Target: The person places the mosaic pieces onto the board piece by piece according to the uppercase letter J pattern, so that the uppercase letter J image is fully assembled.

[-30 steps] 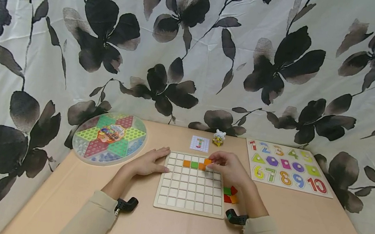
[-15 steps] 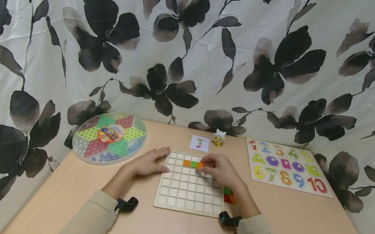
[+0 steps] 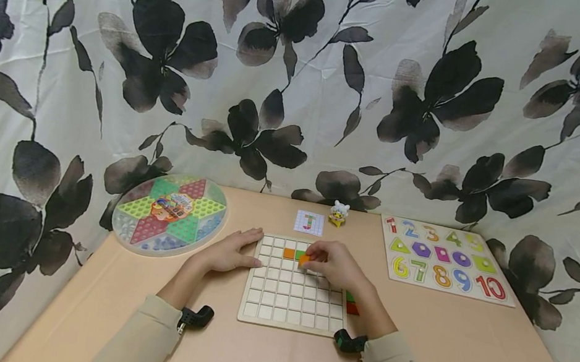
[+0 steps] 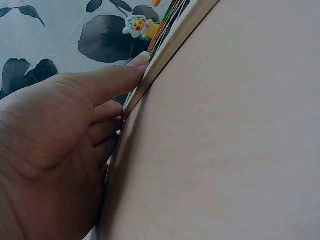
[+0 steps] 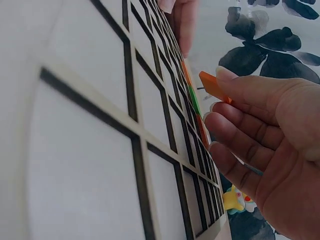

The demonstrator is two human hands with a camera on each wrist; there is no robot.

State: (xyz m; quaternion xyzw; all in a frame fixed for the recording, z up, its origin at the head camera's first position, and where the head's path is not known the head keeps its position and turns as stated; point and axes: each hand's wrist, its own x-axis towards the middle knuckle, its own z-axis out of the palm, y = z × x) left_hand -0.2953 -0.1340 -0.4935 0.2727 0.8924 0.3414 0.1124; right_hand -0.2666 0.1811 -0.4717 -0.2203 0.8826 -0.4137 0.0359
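A white gridded board (image 3: 288, 298) with a wooden rim lies on the table. My left hand (image 3: 226, 251) rests along its left side, fingers fairly straight, the thumb touching the rim (image 4: 172, 54). Between thumb and fingers, my right hand (image 3: 336, 265) pinches an orange square tile (image 3: 303, 260), held tilted just over the board's upper part. The right wrist view shows this orange tile (image 5: 214, 86) apart from the grid. On the board sit an orange tile (image 3: 288, 253), a green tile (image 3: 300, 254) and another orange tile (image 5: 201, 127), which the right hand hides from the head view.
Loose green (image 3: 350, 296) and red tiles (image 3: 353, 309) lie at the board's right edge, partly behind the right forearm. Beyond the board are a pattern card (image 3: 309, 222) and a small figurine (image 3: 338, 214). A round game board (image 3: 169, 215) stands left, a number puzzle (image 3: 447, 259) right.
With the orange tile in its fingers, my right hand has shifted left over the board, and the tile is now tilted. My left hand stays where it was.
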